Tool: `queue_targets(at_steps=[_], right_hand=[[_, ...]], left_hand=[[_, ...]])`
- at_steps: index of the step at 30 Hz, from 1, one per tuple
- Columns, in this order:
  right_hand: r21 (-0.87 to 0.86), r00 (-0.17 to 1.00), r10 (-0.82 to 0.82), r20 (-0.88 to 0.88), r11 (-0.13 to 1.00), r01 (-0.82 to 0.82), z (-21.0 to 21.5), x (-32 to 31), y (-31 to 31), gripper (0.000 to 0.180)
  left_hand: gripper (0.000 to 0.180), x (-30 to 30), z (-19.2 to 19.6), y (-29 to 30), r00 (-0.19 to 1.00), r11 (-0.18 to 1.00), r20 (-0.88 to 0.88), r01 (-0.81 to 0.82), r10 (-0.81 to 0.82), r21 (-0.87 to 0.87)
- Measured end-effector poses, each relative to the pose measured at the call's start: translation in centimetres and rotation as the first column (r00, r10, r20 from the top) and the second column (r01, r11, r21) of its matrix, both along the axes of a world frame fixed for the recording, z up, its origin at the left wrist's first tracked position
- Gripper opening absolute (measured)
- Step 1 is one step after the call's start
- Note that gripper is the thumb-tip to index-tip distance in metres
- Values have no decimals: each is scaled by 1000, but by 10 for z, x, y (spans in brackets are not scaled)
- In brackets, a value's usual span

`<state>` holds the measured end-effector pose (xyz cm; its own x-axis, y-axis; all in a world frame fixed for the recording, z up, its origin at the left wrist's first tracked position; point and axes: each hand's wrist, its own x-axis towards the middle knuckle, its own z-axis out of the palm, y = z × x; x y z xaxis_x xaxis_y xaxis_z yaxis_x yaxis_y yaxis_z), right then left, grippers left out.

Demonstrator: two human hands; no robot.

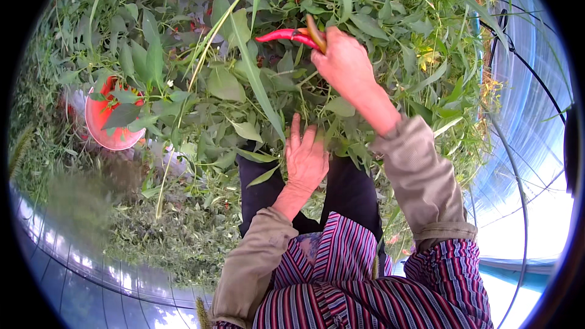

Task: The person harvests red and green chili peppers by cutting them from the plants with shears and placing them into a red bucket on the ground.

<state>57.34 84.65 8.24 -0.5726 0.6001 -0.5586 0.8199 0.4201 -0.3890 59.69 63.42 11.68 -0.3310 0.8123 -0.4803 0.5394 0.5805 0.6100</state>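
Several chili peppers (281, 35), one bright red and others orange to brownish, stick out of my right hand (344, 61), which is closed around them above the leaves. My left hand (304, 157) lies lower, in front of my knees, with its fingers stretched out into the green pepper plants (225, 83). Its fingertips touch the foliage, and nothing shows in its grip. Small glimpses of red fruit appear among the leaves farther back, partly hidden.
A pink-red bucket (116, 137) with red peppers in it stands to the left, partly covered by leaves. Long grass blades (253, 73) cross in front of the plants. On the right are clear plastic sheeting (518, 103) and a black cable (536, 76).
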Motion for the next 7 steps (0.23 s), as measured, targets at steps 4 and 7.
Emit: queue_targets(at_steps=[4,7], right_hand=[[-53,936,82,342,996,-68,-54,-4,10,36],[-100,924,130,359,990,-100,-91,10,11,38]], left_hand=[[40,-1,1,-1,1000,999,-12,15,-15,-37],[42,5,-2,-4,999,999,15,-44,44,-8]])
